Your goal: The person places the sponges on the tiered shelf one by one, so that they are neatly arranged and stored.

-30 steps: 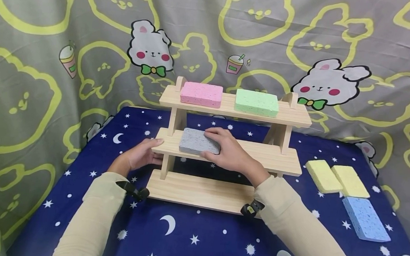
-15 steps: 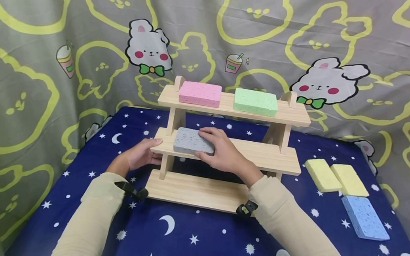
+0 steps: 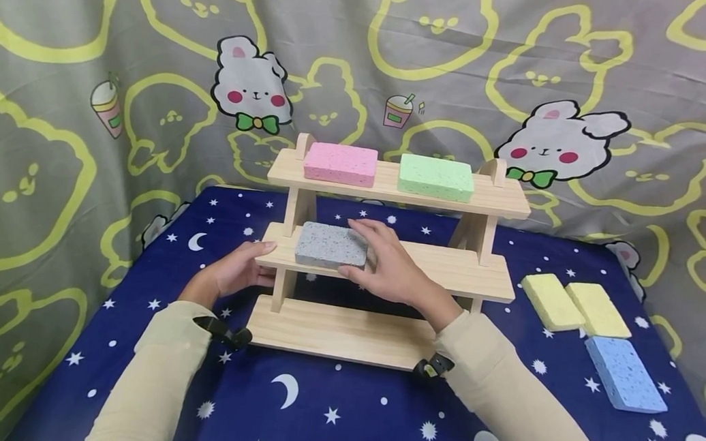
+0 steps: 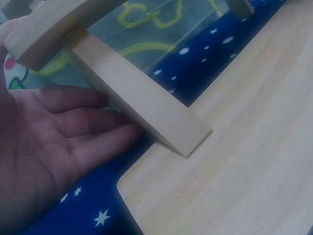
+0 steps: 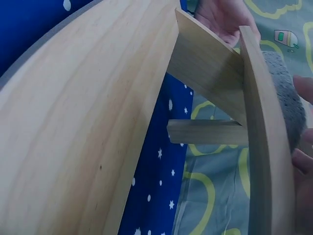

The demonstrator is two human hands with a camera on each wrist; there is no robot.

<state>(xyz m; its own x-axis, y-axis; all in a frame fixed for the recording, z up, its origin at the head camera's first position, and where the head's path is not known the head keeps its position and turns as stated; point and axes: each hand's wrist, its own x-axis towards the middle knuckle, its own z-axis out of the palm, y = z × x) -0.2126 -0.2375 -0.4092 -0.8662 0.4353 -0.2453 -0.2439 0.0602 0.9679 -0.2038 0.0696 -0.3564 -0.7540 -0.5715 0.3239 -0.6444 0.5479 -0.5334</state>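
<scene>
**One end pinched: grey sponge (image 3: 327, 244) on the middle shelf (image 3: 454, 268)**

Head view: the grey sponge is parked toward the 9 o'clock end of the board. Its 3 o'clock end is pinched by the right hand (image 3: 391, 264), thumb put to the front edge and fingertips to the back. The wooden stand (image 3: 333, 330) is gripped by the left hand (image 3: 233, 270) at its 9 o'clock side, thumb laid on top of the middle shelf, fingers tucked underneath. Up top, a pink sponge (image 3: 340, 165) is set at 12 o'clock from the grey one, with a green sponge (image 3: 436, 177) at the pink one's 3 o'clock. On the starry cloth (image 3: 363, 426), two yellow sponges (image 3: 552, 303) are laid side by side, a touch past 3 o'clock from the stand, with a blue sponge (image 3: 625, 374) placed just beside them, toward 5.

Left wrist: the left palm is shown at 9 o'clock, fingers reached toward an upright (image 4: 137, 93). The 4 o'clock area is filled by the bottom shelf (image 4: 225, 176).

Right wrist: the grey sponge is half blocked by the middle shelf at 3 o'clock. Pretty dim and cropped there, so how firm that pinch is can't really be told.
</scene>
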